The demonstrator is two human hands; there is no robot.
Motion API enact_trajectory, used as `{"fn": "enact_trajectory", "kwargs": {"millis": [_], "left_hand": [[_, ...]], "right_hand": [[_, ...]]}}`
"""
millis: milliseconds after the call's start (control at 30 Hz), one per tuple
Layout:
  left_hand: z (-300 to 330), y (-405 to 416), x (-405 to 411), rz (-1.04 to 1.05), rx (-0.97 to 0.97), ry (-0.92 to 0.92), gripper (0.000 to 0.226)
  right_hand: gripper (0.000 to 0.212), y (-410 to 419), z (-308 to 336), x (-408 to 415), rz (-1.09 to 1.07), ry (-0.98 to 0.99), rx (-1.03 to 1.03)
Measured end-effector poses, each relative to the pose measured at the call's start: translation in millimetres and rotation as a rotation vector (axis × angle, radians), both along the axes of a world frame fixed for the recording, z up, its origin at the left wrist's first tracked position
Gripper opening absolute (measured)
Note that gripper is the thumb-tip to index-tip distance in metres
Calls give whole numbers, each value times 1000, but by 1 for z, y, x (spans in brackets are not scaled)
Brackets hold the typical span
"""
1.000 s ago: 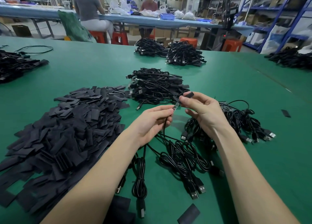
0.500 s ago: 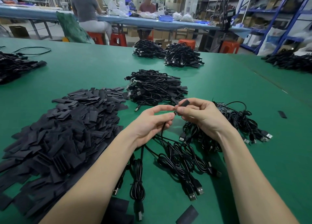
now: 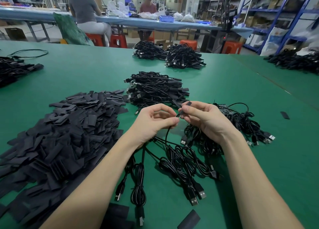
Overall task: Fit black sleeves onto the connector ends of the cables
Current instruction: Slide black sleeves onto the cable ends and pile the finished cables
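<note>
Above the green table [image 3: 241, 94] my right hand [image 3: 205, 120] pinches a flat black sleeve [image 3: 185, 106] that sticks up past its fingertips. My left hand [image 3: 153, 121] pinches a thin black cable [image 3: 166, 135] just behind its connector end, whose tip meets the lower end of the sleeve between the two hands. The cable hangs down to a loose bunch of black cables [image 3: 183, 161] under my wrists. To the left a large heap of black sleeves [image 3: 65, 133] covers the table.
A pile of cables [image 3: 155, 88] lies just beyond my hands, another bundle [image 3: 241, 125] under my right wrist. Further cable piles [image 3: 183, 57] sit at the far edge and both sides. Loose sleeves [image 3: 189, 220] lie near the front edge. People sit at a blue bench [image 3: 138, 21] behind.
The hands have closed together: the connector tip, apart from the sleeve a second ago, now meets the sleeve's lower end. The view has shifted slightly.
</note>
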State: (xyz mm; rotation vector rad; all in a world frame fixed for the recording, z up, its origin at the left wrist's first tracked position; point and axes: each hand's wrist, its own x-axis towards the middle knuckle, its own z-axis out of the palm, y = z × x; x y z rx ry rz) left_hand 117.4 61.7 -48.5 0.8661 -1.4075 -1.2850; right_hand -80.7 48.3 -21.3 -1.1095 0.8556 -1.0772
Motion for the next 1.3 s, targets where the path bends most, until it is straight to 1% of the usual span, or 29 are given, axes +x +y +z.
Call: {"fn": "enact_trajectory", "kwargs": {"millis": [200,333,500,700,833,1000,1133,1300], "left_hand": [[-3,0,-2,75,-93,-27,13],[-5,0,-2,92,-129,-51,13],[-6,0,-3,98,-145,-39,13],[-6,-2,-4,101,-115,-28,13],[-5,-2,-3,108,-95,-28,12],[-5,-1,-3,96,-82,-42,13],[-6,-1,-3,97,-83,-50,11],[-8,-1,-3,116,-114,-66,8]], "right_hand": [[18,0,0,4,-55,20,14],[13,0,1,5,-38,39,14],[9,-1,1,3,-16,51,17],[14,1,-1,5,-53,7,-24],[21,1,-2,8,-79,29,-47],[33,2,1,3,-17,56,-69],[25,1,0,3,-12,78,-92],[29,1,-3,6,-47,39,-86]]}}
